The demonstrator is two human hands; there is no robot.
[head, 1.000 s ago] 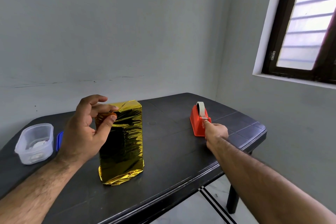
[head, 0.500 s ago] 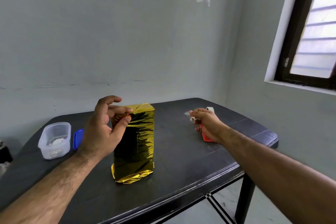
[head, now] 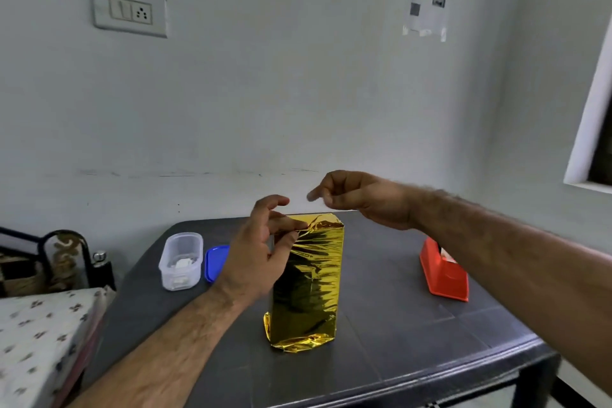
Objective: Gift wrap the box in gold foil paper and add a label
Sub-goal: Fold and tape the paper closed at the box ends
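Observation:
The box wrapped in gold foil (head: 309,278) stands upright in the middle of the dark table (head: 397,334). My left hand (head: 261,252) presses the folded foil flap at the box's top left edge with thumb and fingers. My right hand (head: 361,199) hovers just above the box's top, fingers pinched on a small piece of clear tape (head: 312,196) that is blurred. The orange tape dispenser (head: 442,270) sits at the right, partly hidden behind my right forearm.
A clear plastic container (head: 181,260) with white bits inside stands at the table's left, its blue lid (head: 215,262) beside it. A patterned bed (head: 36,338) and a dark bottle (head: 101,267) are at the left. The wall is close behind.
My right hand left the tape dispenser and came up and left over the box's top with a piece of tape. My left hand kept its hold on the foil flap.

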